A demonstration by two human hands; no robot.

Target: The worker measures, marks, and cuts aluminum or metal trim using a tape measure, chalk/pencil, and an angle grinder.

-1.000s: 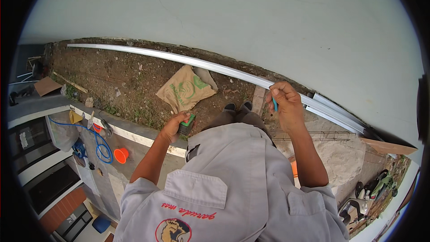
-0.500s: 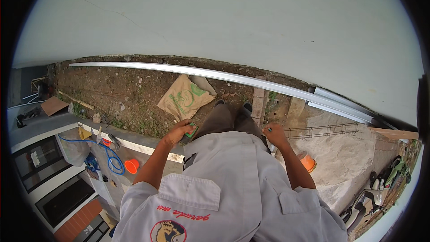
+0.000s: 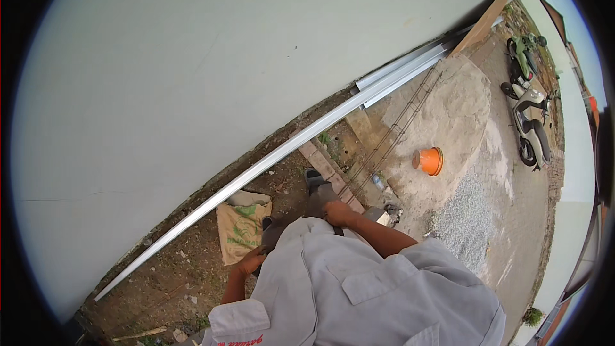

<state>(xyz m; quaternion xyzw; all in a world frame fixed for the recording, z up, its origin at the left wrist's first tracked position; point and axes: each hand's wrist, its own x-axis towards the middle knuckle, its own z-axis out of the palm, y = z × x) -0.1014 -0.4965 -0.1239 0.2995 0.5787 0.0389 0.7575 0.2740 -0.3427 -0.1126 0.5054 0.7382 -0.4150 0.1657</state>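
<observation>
My left hand is low beside my shirt, near a tan sack with green print; its fingers are curled, and what they hold is mostly hidden. My right hand is closed against my dark trousers, its fingertips out of sight, so I cannot make out anything in it. Both feet stand on dirt beside a row of pinkish pavers. A long silver metal channel runs diagonally past them along the base of the white wall, with more profiles at its far end.
A brown board leans at the upper right. On the right are a rebar cage, an orange bucket, a plastic bottle, sand, gravel, a pale scooter and a green motorbike.
My view has swung right, bringing the scooters and gravel forward. My right hand has dropped from the channel to my trousers. The green item in my left hand is out of sight.
</observation>
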